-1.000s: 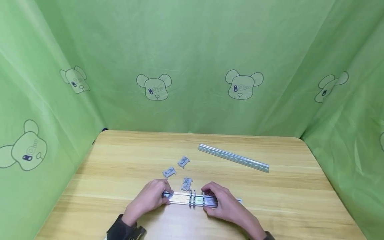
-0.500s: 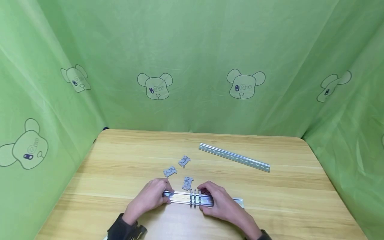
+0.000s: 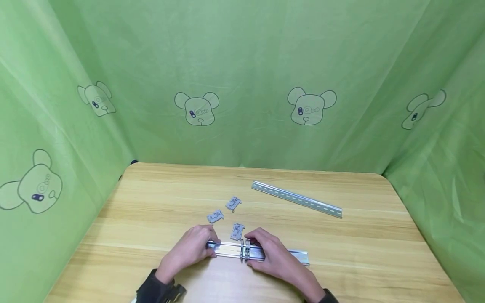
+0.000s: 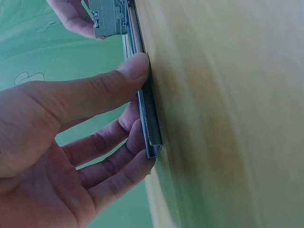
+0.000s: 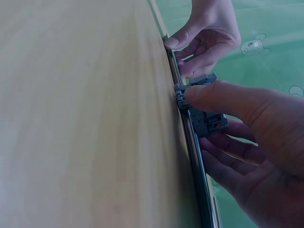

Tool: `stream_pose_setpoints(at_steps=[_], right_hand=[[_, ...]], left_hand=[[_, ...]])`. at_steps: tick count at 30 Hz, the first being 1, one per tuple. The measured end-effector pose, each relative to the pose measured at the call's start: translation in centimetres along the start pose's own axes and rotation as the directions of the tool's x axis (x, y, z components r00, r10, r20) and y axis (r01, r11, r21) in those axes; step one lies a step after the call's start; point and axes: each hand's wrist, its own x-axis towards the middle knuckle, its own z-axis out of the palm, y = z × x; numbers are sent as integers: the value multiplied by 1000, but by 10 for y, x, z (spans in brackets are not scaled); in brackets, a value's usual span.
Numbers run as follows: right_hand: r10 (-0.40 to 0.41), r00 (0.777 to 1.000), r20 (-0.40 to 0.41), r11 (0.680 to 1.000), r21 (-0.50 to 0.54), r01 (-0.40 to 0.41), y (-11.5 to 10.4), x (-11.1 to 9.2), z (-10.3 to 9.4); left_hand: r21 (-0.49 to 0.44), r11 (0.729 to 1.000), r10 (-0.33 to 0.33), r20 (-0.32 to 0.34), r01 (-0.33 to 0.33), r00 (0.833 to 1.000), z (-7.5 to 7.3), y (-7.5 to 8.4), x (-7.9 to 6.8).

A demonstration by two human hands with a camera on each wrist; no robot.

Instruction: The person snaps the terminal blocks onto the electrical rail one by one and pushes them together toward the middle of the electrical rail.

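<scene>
A slotted metal DIN rail [image 3: 227, 249] lies near the front of the table, running left to right. My left hand [image 3: 194, 245] pinches its left end, thumb on the near edge in the left wrist view. Grey terminal blocks [image 3: 247, 251] stand upright across the middle of the rail, bunched close together. Behind them my right hand [image 3: 273, 255] holds the rightmost terminal block [image 5: 209, 123], thumb on its near end and fingers at the far side. The right hand hides part of the rail.
Three loose terminal blocks lie flat beyond the rail: one close behind it [image 3: 238, 231], one to the left [image 3: 215, 216] and one farther back [image 3: 233, 203]. A second DIN rail [image 3: 297, 199] lies slanted at the back right. Green curtains [image 3: 242, 139] surround the wooden table [image 3: 363, 235].
My right hand has slid left along the rail with the rightmost terminal block, closing the gaps to the other blocks. More of the rail's right end shows. The left hand stays in place.
</scene>
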Motion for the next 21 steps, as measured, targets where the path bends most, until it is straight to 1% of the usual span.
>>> stream_pose_setpoints(at_steps=[14,21], right_hand=[[34,999,32,999,-23,-34,-8,10,7],[26,999,19,999,-34,-25,-7,11,10]], left_hand=[[4,1000,-5,-2,5,1000,0,0,0],[2,1000,-7,-5,7,1000,0,-1,0]])
